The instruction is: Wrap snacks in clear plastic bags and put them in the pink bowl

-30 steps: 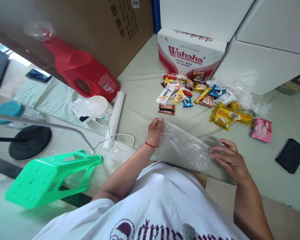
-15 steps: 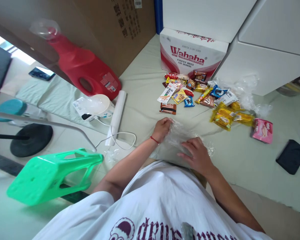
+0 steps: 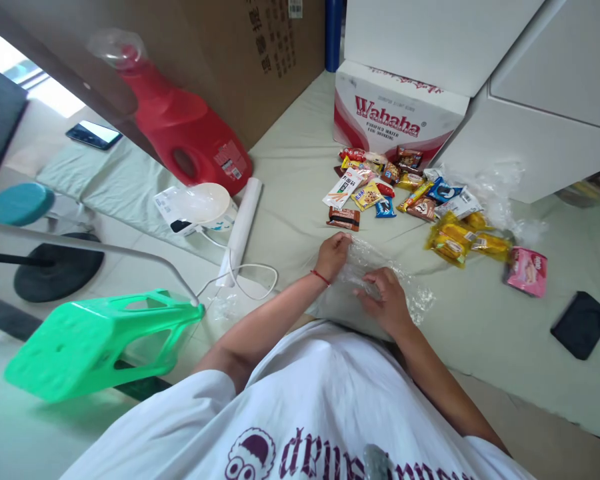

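My left hand [image 3: 334, 255], with a red cord at the wrist, pinches the edge of a clear plastic bag [image 3: 367, 255]. The thin, crinkled bag spreads to the right over the pale green cloth. Over its near part hovers my right hand [image 3: 386, 301], thumb and fingers curved and apart; whether it touches the film I cannot tell. Just beyond my left hand lies a brown wrapped snack [image 3: 344, 219]. Behind it several small packaged snacks sit in a loose pile, among them a white packet [image 3: 343, 189], a yellow packet [image 3: 368, 196] and a blue packet [image 3: 385, 207].
A Wahaha carton [image 3: 397, 110] stands behind the snacks. To the right are yellow wrapped cakes [image 3: 450, 240], a pink pack [image 3: 526, 272] and a black pouch [image 3: 581, 325]. Leftward are a red jug [image 3: 190, 127], a white roll [image 3: 241, 230] and a green stool [image 3: 100, 340].
The view has shifted slightly, so the background sits further right. My left hand keeps its pinch on the bag. My right hand's fingers are a little more curled, and the bag's right part is spread wider.
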A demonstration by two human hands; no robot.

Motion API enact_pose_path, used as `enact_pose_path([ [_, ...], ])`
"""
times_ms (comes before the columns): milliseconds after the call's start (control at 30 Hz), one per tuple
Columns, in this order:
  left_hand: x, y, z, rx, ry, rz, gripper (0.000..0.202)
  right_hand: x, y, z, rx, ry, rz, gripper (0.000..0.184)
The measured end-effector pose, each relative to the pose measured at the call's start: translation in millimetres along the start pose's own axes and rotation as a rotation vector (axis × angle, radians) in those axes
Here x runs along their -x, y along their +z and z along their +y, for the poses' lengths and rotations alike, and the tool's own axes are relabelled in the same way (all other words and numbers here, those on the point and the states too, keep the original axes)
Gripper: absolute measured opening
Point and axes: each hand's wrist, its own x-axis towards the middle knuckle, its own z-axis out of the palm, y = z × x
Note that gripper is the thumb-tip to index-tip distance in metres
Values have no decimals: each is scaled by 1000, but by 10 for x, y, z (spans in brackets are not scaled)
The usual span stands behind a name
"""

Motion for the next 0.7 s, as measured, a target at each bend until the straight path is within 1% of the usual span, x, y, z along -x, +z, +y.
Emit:
enact_pose_path([
  [67, 17, 44, 8, -9, 30, 34, 31, -29, 27, -84, 140, -65, 24, 33],
  [100, 28, 64, 11, -10, 44, 47, 32, -50, 48, -117, 201, -78, 37, 32],
  [167, 48, 85, 15, -10, 61, 58, 32, -101, 69, -151, 243, -77, 70, 19],
  [233, 61, 75, 15, 7, 51, 47, 32, -154, 21, -134, 176, -70, 107, 17],
  [300, 61, 40, 16, 49, 13, 5, 34, -200, -103, -79, 37, -45, 122, 16],
  [367, 44, -8, 29, 99, -38, -82, 37, -234, -266, -17, -111, 65, 104, 17],
  [433, 14, -66, 59, 167, -98, -167, 39, -257, -411, 24, -230, 229, 74, 21],
  [500, -8, -134, 104, 276, -159, -197, 42, -273, -493, 24, -337, 375, 69, 26],
  [600, 57, -249, 157, 483, -229, -148, 57, -289, -464, -60, -507, 505, 118, 28],
  [667, 203, -305, 153, 531, -229, -81, 68, -295, -372, -158, -630, 568, 174, 29],
  [700, 301, -319, 137, 509, -216, -40, 75, -297, -318, -214, -694, 594, 206, 29],
])
